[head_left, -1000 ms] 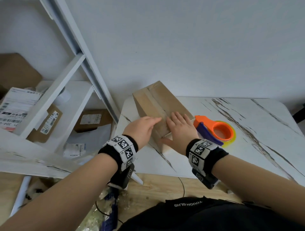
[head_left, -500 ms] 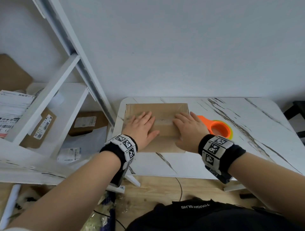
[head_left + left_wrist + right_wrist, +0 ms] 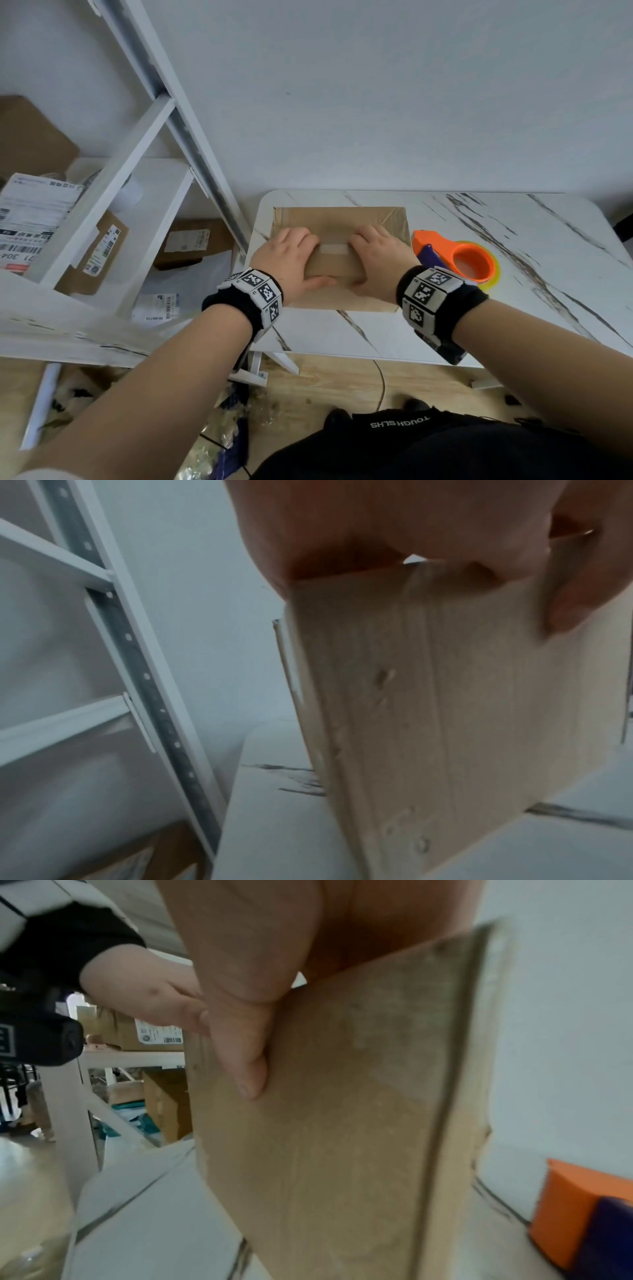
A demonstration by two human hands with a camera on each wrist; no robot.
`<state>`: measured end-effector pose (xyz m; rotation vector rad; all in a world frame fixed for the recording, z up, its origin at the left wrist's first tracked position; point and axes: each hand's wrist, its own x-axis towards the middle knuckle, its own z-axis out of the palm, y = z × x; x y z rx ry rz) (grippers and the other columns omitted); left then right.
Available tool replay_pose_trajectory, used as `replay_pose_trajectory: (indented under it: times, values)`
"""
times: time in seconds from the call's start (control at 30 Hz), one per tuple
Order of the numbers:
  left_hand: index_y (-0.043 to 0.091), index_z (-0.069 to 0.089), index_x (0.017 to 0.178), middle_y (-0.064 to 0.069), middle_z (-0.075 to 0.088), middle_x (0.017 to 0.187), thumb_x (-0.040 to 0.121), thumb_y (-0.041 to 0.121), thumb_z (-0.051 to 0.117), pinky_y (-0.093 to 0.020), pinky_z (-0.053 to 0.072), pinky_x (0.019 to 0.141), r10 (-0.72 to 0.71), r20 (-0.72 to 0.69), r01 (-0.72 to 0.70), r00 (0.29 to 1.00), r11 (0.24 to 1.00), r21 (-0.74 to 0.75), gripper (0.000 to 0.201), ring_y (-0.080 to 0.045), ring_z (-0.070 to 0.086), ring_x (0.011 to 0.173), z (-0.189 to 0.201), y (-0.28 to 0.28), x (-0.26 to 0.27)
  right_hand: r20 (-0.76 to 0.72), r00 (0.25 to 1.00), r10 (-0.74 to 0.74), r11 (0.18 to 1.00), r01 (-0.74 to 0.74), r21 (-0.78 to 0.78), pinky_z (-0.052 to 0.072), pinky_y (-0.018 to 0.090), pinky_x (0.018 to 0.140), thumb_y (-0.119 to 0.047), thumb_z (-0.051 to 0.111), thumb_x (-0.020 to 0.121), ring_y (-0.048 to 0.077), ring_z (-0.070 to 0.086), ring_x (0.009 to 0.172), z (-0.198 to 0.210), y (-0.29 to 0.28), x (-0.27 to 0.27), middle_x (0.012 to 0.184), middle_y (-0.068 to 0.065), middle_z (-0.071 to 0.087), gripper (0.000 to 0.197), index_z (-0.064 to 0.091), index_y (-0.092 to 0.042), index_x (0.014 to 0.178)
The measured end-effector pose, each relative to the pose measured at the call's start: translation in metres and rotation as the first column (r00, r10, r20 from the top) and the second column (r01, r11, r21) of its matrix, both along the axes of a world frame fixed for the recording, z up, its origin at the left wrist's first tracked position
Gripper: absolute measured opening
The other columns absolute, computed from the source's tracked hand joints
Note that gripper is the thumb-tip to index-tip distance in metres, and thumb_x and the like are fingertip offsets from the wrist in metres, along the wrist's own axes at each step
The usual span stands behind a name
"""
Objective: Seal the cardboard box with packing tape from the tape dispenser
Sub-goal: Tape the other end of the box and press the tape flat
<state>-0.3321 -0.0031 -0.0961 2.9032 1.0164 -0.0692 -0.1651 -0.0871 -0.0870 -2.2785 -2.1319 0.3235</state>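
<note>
A brown cardboard box (image 3: 339,219) lies on the marble table, its long side square to me and clear tape over its ends and top seam. My left hand (image 3: 289,255) and right hand (image 3: 376,255) grip its near top edge side by side, with the fingers curled over the top. Each thumb presses the front face, as the left wrist view (image 3: 575,588) and the right wrist view (image 3: 240,1047) show. The orange tape dispenser (image 3: 459,262) lies on the table just right of the box, beside my right wrist, untouched. The same dispenser (image 3: 578,1210) appears low right in the right wrist view.
The white marble table (image 3: 513,308) has bare surface to the right and in front of the box. A white metal shelf rack (image 3: 137,144) with labelled parcels (image 3: 191,246) stands close on the left. A plain wall rises right behind the table.
The box has turned from slanting on the table to lying square and flat. My hands went from lying flat on its top to curling over its near edge, closer together.
</note>
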Motion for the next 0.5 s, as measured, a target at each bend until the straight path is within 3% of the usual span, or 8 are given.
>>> replay_pose_trajectory:
  times: [0.2, 0.4, 0.5]
  values:
    - [0.021, 0.045, 0.118, 0.003, 0.047, 0.125, 0.066, 0.083, 0.035, -0.033, 0.032, 0.104, 0.06, -0.067, -0.052, 0.996, 0.993, 0.107, 0.081, -0.019, 0.041, 0.118, 0.008, 0.011, -0.017, 0.109, 0.993, -0.042, 0.999, 0.04, 0.015, 0.031, 0.034, 0.102, -0.046, 0.069, 0.065, 0.025, 0.041, 0.118, 0.003, -0.019, 0.024, 0.126, 0.004, 0.045, 0.065, 0.049, -0.014, 0.118]
    - [0.021, 0.04, 0.133, 0.003, 0.043, 0.135, 0.071, 0.067, 0.058, -0.033, 0.027, 0.109, 0.053, -0.122, -0.041, 0.991, 0.995, 0.095, 0.079, -0.019, 0.038, 0.126, 0.013, 0.007, -0.026, 0.168, 0.985, -0.045, 0.999, 0.043, 0.013, 0.025, 0.033, 0.108, -0.045, 0.068, 0.071, 0.023, 0.036, 0.125, 0.009, -0.027, 0.04, 0.131, 0.0, 0.044, 0.064, 0.047, -0.018, 0.124]
    - [0.021, 0.032, 0.142, 0.002, 0.042, 0.14, 0.076, 0.061, 0.057, -0.035, 0.016, 0.116, 0.004, -0.13, 0.007, 0.992, 0.996, 0.088, 0.081, -0.019, 0.035, 0.13, 0.016, -0.002, -0.021, 0.201, 0.976, -0.078, 0.997, 0.075, 0.021, 0.021, 0.033, 0.111, -0.031, 0.064, 0.081, 0.022, 0.032, 0.132, 0.013, -0.024, 0.049, 0.14, -0.001, 0.041, 0.059, 0.041, -0.018, 0.134]
